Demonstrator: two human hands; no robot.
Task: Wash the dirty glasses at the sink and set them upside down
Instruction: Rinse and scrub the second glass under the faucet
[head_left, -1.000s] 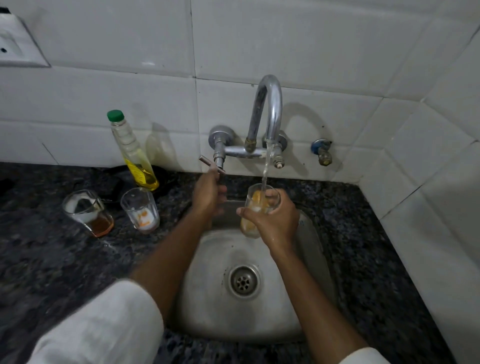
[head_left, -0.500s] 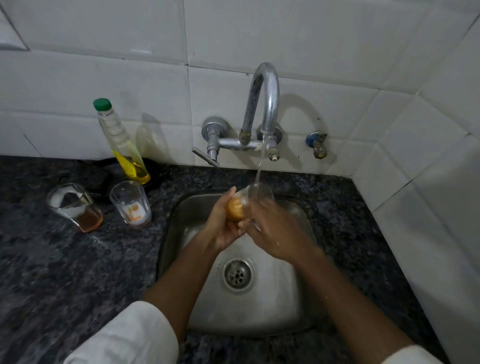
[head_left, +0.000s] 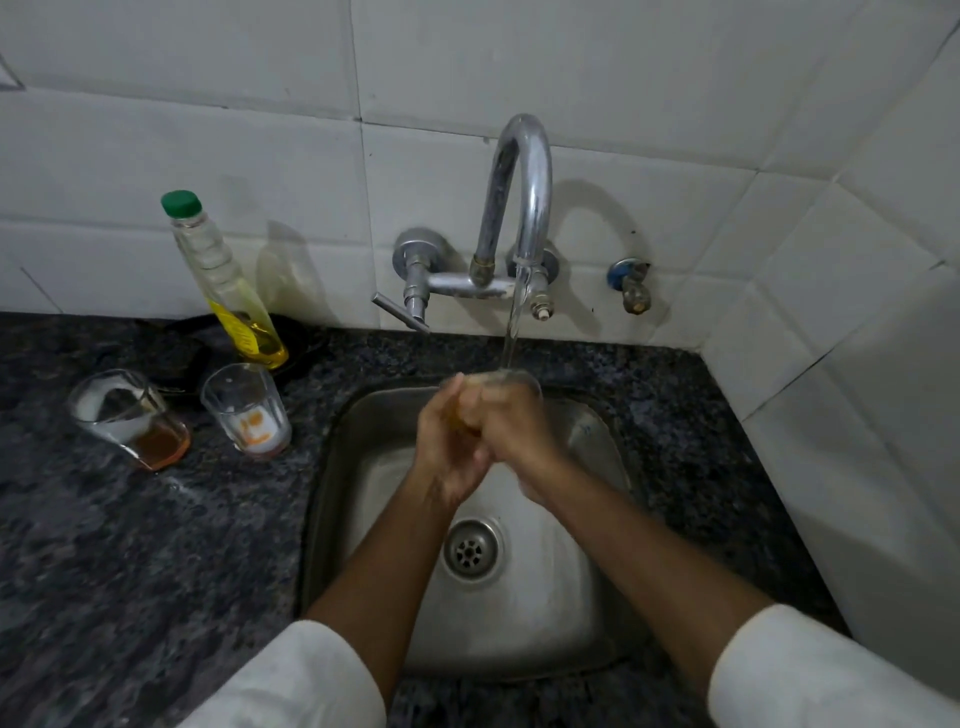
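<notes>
Over the steel sink (head_left: 597, 436), both hands close around one glass (head_left: 511, 380) with orange residue, held under the water running from the chrome tap (head_left: 522, 197). My left hand (head_left: 447, 452) cups its base from the left. My right hand (head_left: 511, 431) wraps its side from the right. The hands hide most of the glass and the image is blurred there. Two more dirty glasses stand upright on the dark granite counter to the left: one with brownish liquid and white film (head_left: 130, 415), one with orange and white residue (head_left: 247, 410).
A bottle of yellow liquid with a green cap (head_left: 223, 280) stands behind the two glasses by the tiled wall. The tap's lever handle (head_left: 400, 313) juts out left of the spout. A small blue valve (head_left: 631, 283) sits on the wall at right. The drain (head_left: 470, 548) lies below my hands.
My left hand left the tap handle and came to the glass. Both hands now hold it closer together under the stream, with the glass tipped sideways.
</notes>
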